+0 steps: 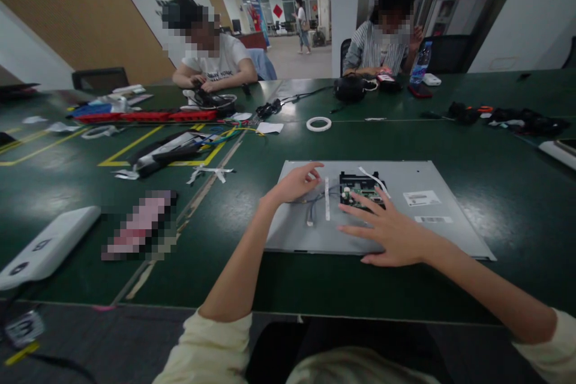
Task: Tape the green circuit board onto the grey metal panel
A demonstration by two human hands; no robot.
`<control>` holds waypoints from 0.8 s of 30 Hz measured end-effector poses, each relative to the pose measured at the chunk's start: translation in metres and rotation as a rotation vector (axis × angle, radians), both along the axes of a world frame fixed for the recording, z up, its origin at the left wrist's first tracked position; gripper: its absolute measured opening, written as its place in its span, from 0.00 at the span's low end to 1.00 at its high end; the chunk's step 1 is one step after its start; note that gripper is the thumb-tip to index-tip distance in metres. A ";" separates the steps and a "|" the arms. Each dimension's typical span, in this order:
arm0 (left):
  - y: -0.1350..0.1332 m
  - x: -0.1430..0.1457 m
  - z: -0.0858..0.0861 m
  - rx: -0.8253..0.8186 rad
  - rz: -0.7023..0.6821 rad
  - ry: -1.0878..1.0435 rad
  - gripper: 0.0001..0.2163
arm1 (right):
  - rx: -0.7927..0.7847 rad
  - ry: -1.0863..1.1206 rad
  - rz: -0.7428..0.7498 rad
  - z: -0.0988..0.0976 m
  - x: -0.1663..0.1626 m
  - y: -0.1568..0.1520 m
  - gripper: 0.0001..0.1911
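Observation:
A flat grey metal panel [432, 225] lies face down on the dark green table in front of me. A small circuit board [360, 189] sits near its middle, with thin grey wires [315, 199] and strips of white tape [327, 198] beside it. My left hand [297, 183] rests on the panel's left part, fingers curled as if pinching at the wires; what it grips is too small to make out. My right hand [389, 231] lies flat and spread on the panel, fingertips touching the near edge of the circuit board.
A roll of white tape [318, 124] lies beyond the panel. A white device [45, 247] sits at the near left, cables and red parts [148, 115] at the far left. Two people sit across the table; black gear [508, 117] lies at the right.

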State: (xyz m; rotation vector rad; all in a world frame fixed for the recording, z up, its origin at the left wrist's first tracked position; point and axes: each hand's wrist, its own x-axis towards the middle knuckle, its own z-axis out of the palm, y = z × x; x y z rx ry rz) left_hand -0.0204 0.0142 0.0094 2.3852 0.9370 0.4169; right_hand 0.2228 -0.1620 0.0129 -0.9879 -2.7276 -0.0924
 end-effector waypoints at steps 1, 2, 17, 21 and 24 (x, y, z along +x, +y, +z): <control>0.001 -0.002 0.001 0.000 0.011 -0.001 0.21 | -0.015 -0.010 -0.016 -0.001 0.008 -0.002 0.35; 0.002 -0.003 0.001 0.003 0.018 0.003 0.21 | -0.033 -0.017 -0.040 -0.003 0.016 -0.005 0.36; 0.000 -0.009 0.012 0.018 0.031 0.071 0.22 | -0.187 0.053 -0.435 -0.033 0.058 -0.027 0.46; -0.001 -0.011 0.012 0.030 0.063 0.040 0.22 | -0.198 0.034 -0.533 -0.041 0.066 -0.029 0.42; 0.000 -0.010 0.012 0.077 0.093 0.030 0.22 | -0.184 0.033 -0.661 -0.049 0.075 -0.029 0.40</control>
